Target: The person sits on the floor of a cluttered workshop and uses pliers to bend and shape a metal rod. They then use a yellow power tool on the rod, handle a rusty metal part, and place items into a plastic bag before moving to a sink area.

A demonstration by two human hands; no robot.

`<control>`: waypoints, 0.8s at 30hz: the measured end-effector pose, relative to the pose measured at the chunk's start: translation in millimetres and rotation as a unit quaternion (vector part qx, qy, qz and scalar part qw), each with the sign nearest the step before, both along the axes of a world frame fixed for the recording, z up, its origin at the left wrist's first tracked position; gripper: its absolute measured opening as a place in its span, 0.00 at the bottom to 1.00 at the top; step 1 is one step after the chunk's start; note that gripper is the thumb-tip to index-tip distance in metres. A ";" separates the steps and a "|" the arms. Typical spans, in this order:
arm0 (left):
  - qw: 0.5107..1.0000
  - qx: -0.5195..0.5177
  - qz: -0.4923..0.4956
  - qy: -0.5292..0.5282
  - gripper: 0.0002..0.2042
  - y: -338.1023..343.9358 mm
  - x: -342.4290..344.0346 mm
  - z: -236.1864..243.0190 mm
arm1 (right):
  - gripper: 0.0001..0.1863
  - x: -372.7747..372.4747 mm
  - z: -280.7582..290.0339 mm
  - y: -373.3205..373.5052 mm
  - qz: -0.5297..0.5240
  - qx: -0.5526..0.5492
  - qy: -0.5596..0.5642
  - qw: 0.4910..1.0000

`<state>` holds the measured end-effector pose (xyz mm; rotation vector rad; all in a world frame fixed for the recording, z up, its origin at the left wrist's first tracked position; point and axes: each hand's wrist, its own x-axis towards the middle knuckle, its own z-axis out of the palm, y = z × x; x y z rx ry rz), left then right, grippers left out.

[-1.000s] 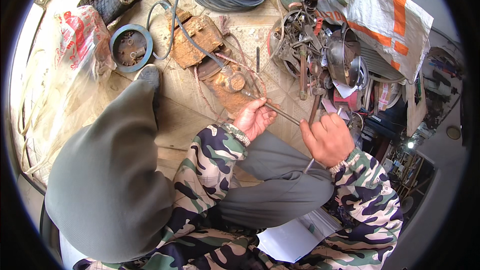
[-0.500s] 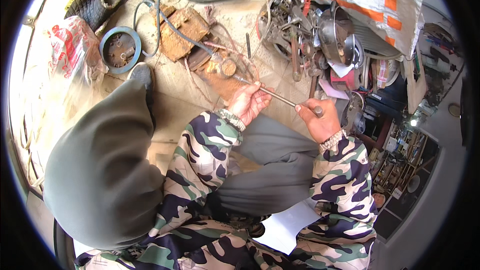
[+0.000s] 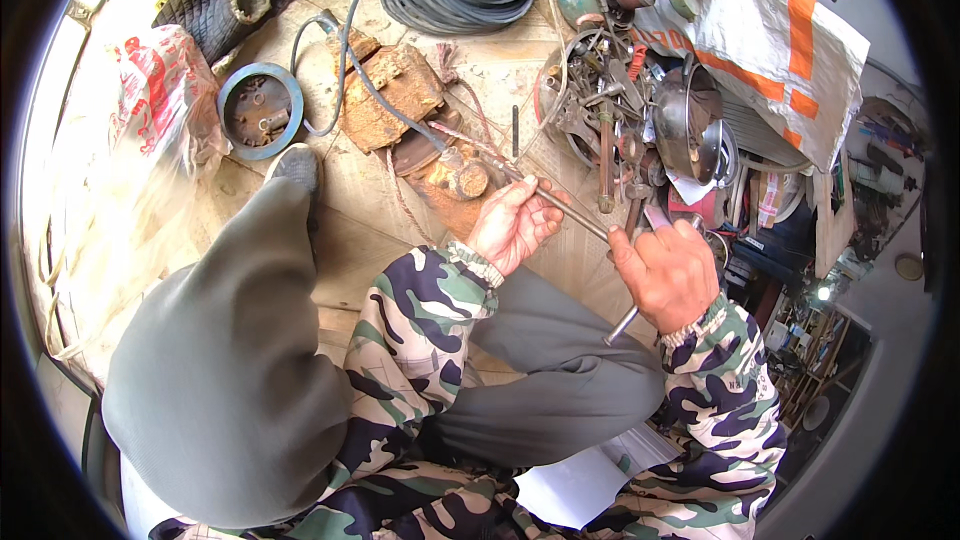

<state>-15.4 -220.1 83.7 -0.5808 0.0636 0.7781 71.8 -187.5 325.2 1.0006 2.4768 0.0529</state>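
My left hand (image 3: 512, 222) pinches a thin metal rod (image 3: 567, 208) between thumb and fingers. My right hand (image 3: 662, 275) is wrapped round the rod's crossbar handle (image 3: 620, 328), whose silvery end sticks out below my fingers. The rod's far end lies near a rusty round fitting (image 3: 468, 178) on a grey cable; whether they touch I cannot tell. Behind these are a rusty block (image 3: 395, 90) and twisted pinkish cords. A short dark bar (image 3: 516, 128) lies on the tiled floor (image 3: 355, 225).
A blue ring-shaped part (image 3: 290, 90) and a plastic bag (image 3: 150, 100) lie left, coiled cable (image 3: 455, 5) at the top. A heap of metal parts (image 3: 605, 90), a steel bowl (image 3: 700, 120) and a white sack (image 3: 760, 30) crowd the right. My bent legs (image 3: 540, 410) are below.
Compared with half a second ago, my right hand has turned, so the handle's end now points down toward my knee. The whole view has shifted somewhat as the head moved.
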 end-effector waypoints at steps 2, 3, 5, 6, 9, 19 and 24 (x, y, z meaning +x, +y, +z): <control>1.000 -0.008 0.009 0.010 0.12 4.8 -0.9 -7.0 | 0.15 1.1 -7.1 11.8 0.018 -0.012 -0.001 1.000; 1.000 -0.016 0.013 0.009 0.12 4.7 -1.3 -9.2 | 0.19 6.7 -10.5 15.4 0.027 -0.026 0.016 0.999; 0.999 -0.029 0.026 0.006 0.11 6.0 0.4 -10.6 | 0.19 4.5 -10.7 25.1 0.045 -0.040 0.007 0.998; 0.999 -0.035 0.032 0.005 0.11 6.2 1.1 -11.4 | 0.19 2.5 -8.7 29.0 0.054 -0.046 0.003 0.997; 0.998 -0.051 0.026 -0.009 0.11 8.2 1.3 -9.9 | 0.17 -6.3 -3.7 39.0 0.100 -0.040 0.001 0.994; 0.997 -0.059 0.043 -0.016 0.10 10.9 -4.2 -8.2 | 0.07 -19.1 -21.6 33.2 -0.166 -0.036 0.073 0.983; 0.997 -0.050 0.057 0.031 0.09 17.9 -3.3 -8.5 | 0.17 -39.1 -25.9 30.3 -0.410 -0.011 0.072 0.909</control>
